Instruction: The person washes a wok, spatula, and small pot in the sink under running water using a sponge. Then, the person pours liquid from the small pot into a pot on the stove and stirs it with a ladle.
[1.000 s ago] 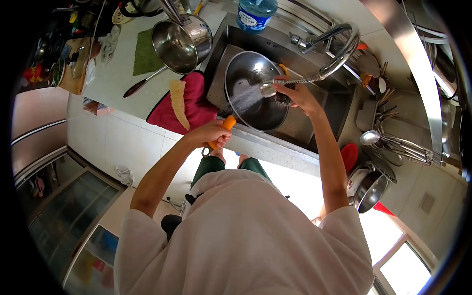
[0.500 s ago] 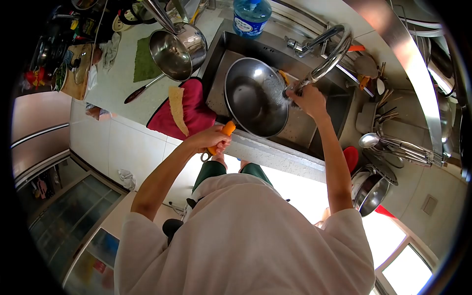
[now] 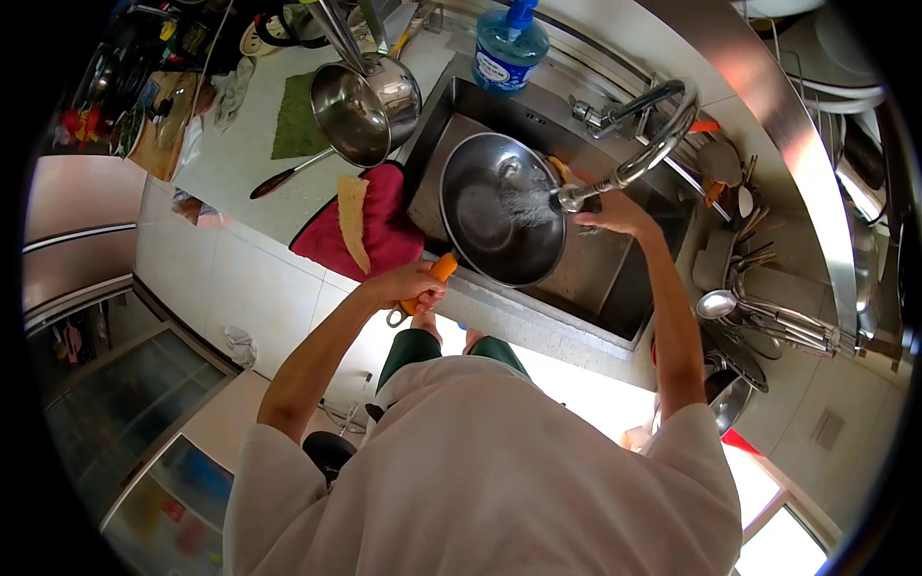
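My left hand (image 3: 405, 286) is wrapped round the orange handle (image 3: 444, 267) of a dark metal wok (image 3: 485, 206), at its near left side. The wok sits tilted in the steel sink (image 3: 586, 274). Water pours into it from the spray head (image 3: 570, 199) of the curved faucet (image 3: 663, 144). My right hand (image 3: 619, 211) is beside the spray head at the wok's right rim, its fingers curled round a dark scrubber, mostly hidden. Behind the spray head, part of a second orange handle (image 3: 559, 170) shows.
Left of the sink lie a red cloth (image 3: 394, 226) with a tan strip (image 3: 352, 226) on it, a steel pan (image 3: 351, 115) and a green mat (image 3: 296, 120). A blue bottle (image 3: 507, 58) stands behind the sink. Ladles and whisks (image 3: 768, 312) are at the right.
My right hand has come off the spray head and moved to the right. The spray now points down into the wok rather than leftward. My left hand still grips the handle.
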Action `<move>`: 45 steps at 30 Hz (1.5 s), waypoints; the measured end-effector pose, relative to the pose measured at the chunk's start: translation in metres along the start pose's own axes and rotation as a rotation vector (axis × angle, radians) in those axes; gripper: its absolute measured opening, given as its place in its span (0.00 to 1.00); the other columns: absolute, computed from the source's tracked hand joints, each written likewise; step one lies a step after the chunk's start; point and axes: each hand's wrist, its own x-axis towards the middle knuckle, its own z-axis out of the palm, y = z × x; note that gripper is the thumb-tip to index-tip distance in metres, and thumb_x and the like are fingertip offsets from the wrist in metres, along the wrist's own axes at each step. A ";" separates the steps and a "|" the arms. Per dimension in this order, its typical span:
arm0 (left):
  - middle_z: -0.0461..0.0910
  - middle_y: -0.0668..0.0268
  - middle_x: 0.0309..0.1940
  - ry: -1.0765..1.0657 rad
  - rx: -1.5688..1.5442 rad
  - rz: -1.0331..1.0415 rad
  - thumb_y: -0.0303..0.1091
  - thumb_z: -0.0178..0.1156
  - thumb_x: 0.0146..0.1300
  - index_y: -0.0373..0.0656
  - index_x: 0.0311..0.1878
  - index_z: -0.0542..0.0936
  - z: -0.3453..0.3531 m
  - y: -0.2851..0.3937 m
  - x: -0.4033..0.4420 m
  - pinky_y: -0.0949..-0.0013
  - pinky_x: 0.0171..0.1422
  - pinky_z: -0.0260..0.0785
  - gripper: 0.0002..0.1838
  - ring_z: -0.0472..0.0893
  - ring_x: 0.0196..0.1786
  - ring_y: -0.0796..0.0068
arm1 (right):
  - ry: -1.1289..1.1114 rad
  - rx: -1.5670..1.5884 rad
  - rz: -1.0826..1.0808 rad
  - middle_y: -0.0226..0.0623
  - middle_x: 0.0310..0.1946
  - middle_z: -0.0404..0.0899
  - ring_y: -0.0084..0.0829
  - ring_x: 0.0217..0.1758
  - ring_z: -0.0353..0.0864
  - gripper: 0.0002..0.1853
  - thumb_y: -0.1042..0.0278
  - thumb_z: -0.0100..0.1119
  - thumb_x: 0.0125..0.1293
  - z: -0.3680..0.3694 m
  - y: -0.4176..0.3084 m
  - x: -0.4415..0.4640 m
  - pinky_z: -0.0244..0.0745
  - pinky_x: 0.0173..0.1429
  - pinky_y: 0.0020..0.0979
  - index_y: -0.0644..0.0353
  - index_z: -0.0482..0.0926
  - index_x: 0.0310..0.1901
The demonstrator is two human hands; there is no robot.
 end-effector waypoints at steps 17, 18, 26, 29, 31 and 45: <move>0.64 0.71 0.17 -0.011 -0.068 -0.062 0.33 0.55 0.58 0.41 0.40 0.66 -0.055 -0.007 0.001 0.80 0.16 0.56 0.11 0.61 0.13 0.85 | 0.332 -1.134 -0.080 0.39 0.27 0.80 0.41 0.33 0.83 0.17 0.72 0.52 0.57 -0.055 -0.044 0.113 0.75 0.31 0.42 0.50 0.73 0.49; 0.64 0.71 0.17 -0.028 -0.055 -0.061 0.33 0.55 0.58 0.41 0.40 0.66 -0.056 -0.008 0.001 0.79 0.16 0.56 0.11 0.61 0.13 0.85 | 0.300 -1.144 -0.042 0.40 0.28 0.80 0.42 0.34 0.82 0.20 0.72 0.52 0.57 -0.055 -0.048 0.112 0.75 0.32 0.42 0.48 0.72 0.53; 0.66 0.70 0.18 0.021 -0.102 -0.076 0.32 0.54 0.59 0.42 0.40 0.65 -0.054 -0.004 -0.002 0.79 0.16 0.58 0.10 0.62 0.12 0.84 | 0.383 -1.196 -0.078 0.40 0.25 0.80 0.40 0.29 0.82 0.16 0.70 0.54 0.57 -0.038 -0.024 0.102 0.74 0.28 0.39 0.57 0.73 0.49; 0.67 0.70 0.18 0.043 -0.087 -0.076 0.32 0.54 0.59 0.41 0.41 0.65 -0.056 -0.006 0.001 0.78 0.16 0.60 0.11 0.63 0.12 0.84 | 0.401 -0.938 -0.038 0.44 0.30 0.78 0.44 0.34 0.81 0.21 0.66 0.56 0.58 -0.003 -0.006 0.064 0.74 0.36 0.41 0.56 0.72 0.54; 0.67 0.70 0.18 0.043 -0.100 -0.071 0.32 0.55 0.59 0.41 0.41 0.65 -0.057 -0.008 0.003 0.78 0.16 0.61 0.11 0.64 0.13 0.85 | 0.393 -0.586 -0.038 0.44 0.36 0.77 0.45 0.38 0.79 0.22 0.64 0.58 0.58 0.048 0.039 0.049 0.74 0.42 0.41 0.56 0.72 0.55; 0.65 0.72 0.18 0.026 -0.081 -0.093 0.31 0.52 0.60 0.42 0.39 0.65 -0.054 -0.008 0.000 0.78 0.17 0.64 0.08 0.63 0.13 0.85 | 0.554 -0.172 0.252 0.52 0.45 0.76 0.51 0.50 0.75 0.19 0.62 0.62 0.58 0.215 0.119 0.130 0.69 0.57 0.41 0.64 0.79 0.48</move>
